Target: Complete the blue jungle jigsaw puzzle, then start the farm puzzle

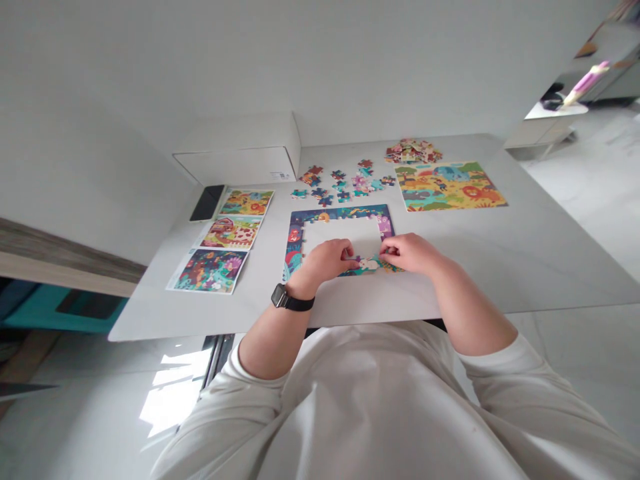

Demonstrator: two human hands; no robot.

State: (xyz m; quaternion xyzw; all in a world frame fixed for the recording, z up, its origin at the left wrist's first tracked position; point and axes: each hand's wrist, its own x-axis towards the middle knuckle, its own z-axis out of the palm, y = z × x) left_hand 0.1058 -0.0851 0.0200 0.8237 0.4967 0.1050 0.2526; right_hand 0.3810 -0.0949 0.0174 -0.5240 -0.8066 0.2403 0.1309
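A jigsaw puzzle border (pixel 340 212) lies on the table in front of me, joined into a rectangular frame around a bare middle. My left hand (pixel 330 259) is closed at the frame's lower side, with thumb and fingertips on the pieces left of a white rabbit picture (pixel 370 264). At the lower right corner, my right hand (pixel 413 253) is also closed, its fingertips pinched on the edge pieces. The fingers and palms hide parts of the lower side. Loose puzzle pieces (pixel 343 197) are scattered just beyond the frame.
A finished animal puzzle (pixel 450 187) lies at the right, with a heap of pieces (pixel 414 151) behind it. On the left are a picture sheet (pixel 213 270) and a dark phone (pixel 207 203). A white box (pixel 235 163) stands at the back against the wall.
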